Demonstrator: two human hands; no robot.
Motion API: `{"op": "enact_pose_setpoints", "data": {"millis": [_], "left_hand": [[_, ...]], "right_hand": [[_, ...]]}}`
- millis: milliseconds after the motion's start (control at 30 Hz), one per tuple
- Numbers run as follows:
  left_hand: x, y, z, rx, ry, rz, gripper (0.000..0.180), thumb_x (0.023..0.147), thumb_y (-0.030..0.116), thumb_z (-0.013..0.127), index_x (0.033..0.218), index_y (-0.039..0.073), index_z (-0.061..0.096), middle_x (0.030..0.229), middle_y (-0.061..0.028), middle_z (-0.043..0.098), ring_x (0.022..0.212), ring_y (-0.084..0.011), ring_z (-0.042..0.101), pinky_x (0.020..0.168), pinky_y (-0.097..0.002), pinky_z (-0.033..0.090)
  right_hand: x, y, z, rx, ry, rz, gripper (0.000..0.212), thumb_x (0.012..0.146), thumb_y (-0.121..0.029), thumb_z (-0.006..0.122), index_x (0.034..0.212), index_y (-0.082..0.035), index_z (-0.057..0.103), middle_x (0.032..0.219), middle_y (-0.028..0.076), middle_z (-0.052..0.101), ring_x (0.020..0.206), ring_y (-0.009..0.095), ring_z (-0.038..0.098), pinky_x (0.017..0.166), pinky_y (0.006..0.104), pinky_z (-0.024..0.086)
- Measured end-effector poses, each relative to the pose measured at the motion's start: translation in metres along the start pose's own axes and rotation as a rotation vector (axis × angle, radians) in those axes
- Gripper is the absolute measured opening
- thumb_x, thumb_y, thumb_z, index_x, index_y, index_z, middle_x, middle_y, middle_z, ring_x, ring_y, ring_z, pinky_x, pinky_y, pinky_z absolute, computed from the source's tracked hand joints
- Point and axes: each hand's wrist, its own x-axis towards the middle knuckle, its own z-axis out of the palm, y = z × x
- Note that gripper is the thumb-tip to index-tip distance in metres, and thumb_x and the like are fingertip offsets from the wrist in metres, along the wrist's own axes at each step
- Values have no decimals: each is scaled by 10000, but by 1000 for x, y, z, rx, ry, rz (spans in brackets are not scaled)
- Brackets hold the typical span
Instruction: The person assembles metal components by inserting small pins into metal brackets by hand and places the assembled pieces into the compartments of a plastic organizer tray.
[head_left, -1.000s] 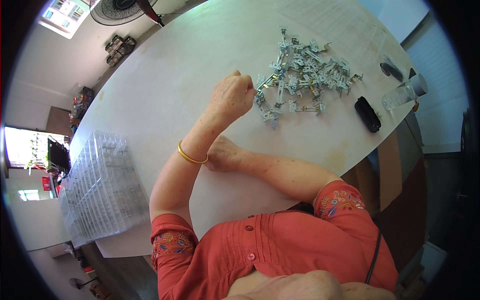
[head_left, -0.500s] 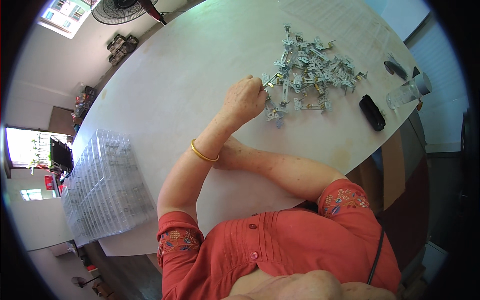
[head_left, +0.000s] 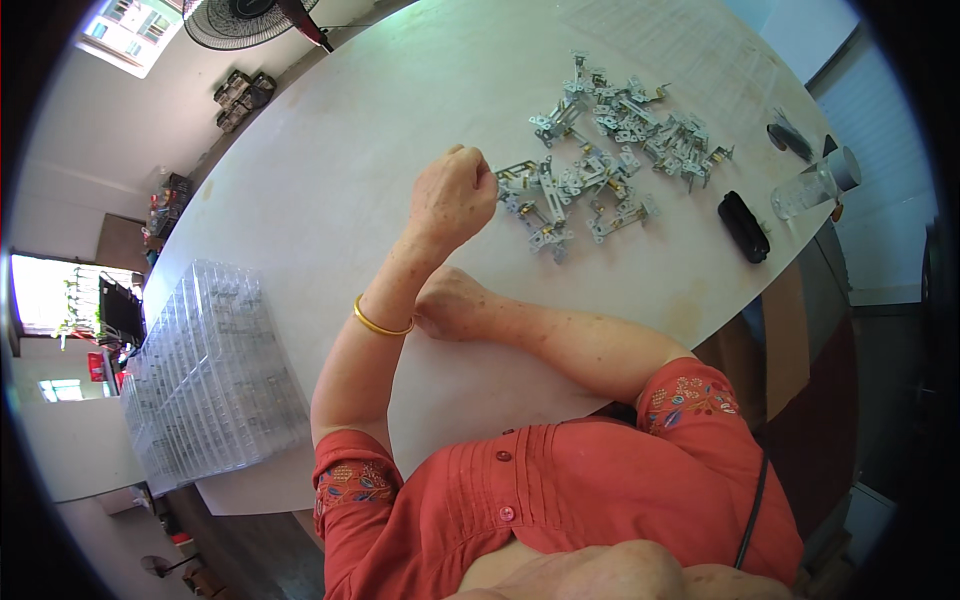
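Note:
My left hand [head_left: 455,198], with a gold bangle [head_left: 378,321] on its forearm, is closed at the left edge of a heap of small metal brackets [head_left: 625,115]. Its fingertips pinch the end of a metal bracket [head_left: 515,172], which lies tangled with several others. These grey brackets have slotted plates and yellowish brass-coloured bits. My right hand [head_left: 455,303] rests on the table just behind the left forearm. The wrist of the left arm partly covers it, and its fingers are hidden.
A stack of clear plastic trays [head_left: 215,370] stands at the table's left edge. To the right lie a black case [head_left: 744,226], a clear bottle with a grey lid [head_left: 815,185] and a bundle of thin dark strands [head_left: 792,138]. A fan [head_left: 240,20] stands beyond the white table [head_left: 350,150].
My left hand has moved left and slightly toward me. The near part of the bracket heap has slid left with it, opening a gap from the far part. My right hand has shifted slightly left.

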Motion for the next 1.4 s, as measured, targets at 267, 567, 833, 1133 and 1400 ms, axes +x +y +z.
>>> {"op": "enact_pose_setpoints", "data": {"millis": [267,567,833,1133,1400], "left_hand": [[-7,-2,13,-47,44,36,107,811,99,588,778,-2,596,818,-153,610,752,-333,598,691,-423,477],[-9,7,10,-199,216,148,98,836,72,638,804,-16,609,781,-110,611,673,-223,585,620,-350,465],[-40,-54,-44,-337,239,-403,150,836,110,632,817,-38,644,669,-63,585,607,-123,504,568,-294,427],[-123,-101,-55,-379,128,-578,166,859,154,650,819,-7,653,692,39,542,649,-41,448,558,-230,366],[-136,-79,-67,-36,-7,-446,262,903,218,636,854,-39,651,657,-61,576,606,-124,493,578,-303,423]], "right_hand": [[0,-1,2,48,-67,99,43,781,-24,589,767,-58,612,783,124,641,791,350,626,691,443,492],[-4,2,5,78,-85,126,43,751,-49,624,775,-60,589,764,120,618,771,343,595,681,428,454],[0,-1,-8,48,-44,33,33,805,-111,632,783,-97,612,775,99,637,757,313,625,653,421,489],[3,-1,-14,605,-60,391,42,885,-95,627,898,-65,653,762,45,653,683,128,599,630,276,486],[10,3,-22,874,331,671,77,968,-134,582,954,-65,613,734,-18,582,631,44,517,571,204,452]]}}
